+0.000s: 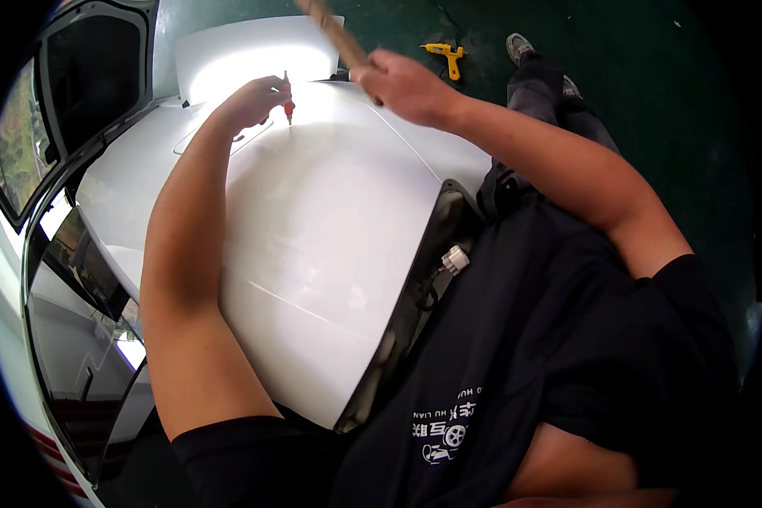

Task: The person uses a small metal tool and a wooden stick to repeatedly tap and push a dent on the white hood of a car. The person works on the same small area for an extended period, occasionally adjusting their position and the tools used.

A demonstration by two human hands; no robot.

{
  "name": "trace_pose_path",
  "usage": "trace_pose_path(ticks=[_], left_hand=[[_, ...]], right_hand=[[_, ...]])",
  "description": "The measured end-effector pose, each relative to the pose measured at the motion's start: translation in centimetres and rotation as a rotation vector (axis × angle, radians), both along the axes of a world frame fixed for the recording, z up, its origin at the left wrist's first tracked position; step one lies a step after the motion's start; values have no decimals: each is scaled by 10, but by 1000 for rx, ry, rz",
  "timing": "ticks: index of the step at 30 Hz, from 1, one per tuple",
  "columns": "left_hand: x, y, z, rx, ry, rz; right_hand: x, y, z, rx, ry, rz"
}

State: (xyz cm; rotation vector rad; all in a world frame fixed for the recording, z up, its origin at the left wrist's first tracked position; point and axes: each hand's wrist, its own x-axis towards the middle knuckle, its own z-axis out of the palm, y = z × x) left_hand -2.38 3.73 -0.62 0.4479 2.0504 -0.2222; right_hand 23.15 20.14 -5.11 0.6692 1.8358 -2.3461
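My left hand [250, 102] pinches a small red-tipped punch tool [289, 107], held upright with its tip on a white car body panel [330, 220]. My right hand [398, 83] grips a wooden handle [334, 32] that slants up to the top edge, just right of the punch. The handle's head is out of view. Both forearms reach across the panel from the lower edge.
A yellow glue gun [445, 54] lies on the dark green floor [652, 76] beyond the panel. An open car door with a dark window [89, 72] stands at the upper left. A white connector [455, 258] hangs at the panel's dark edge. A bright lit board [254, 52] stands behind the panel.
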Motion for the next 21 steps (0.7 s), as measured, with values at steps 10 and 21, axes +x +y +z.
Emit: trace_pose_path(ticks=[10,21], left_hand=[[-1,-5,-2,27,-15,-1],[-3,5,1,23,42,-10]], right_hand=[[0,-6,-1,-35,-50,249],[3,6,-11,-135,-109,287]])
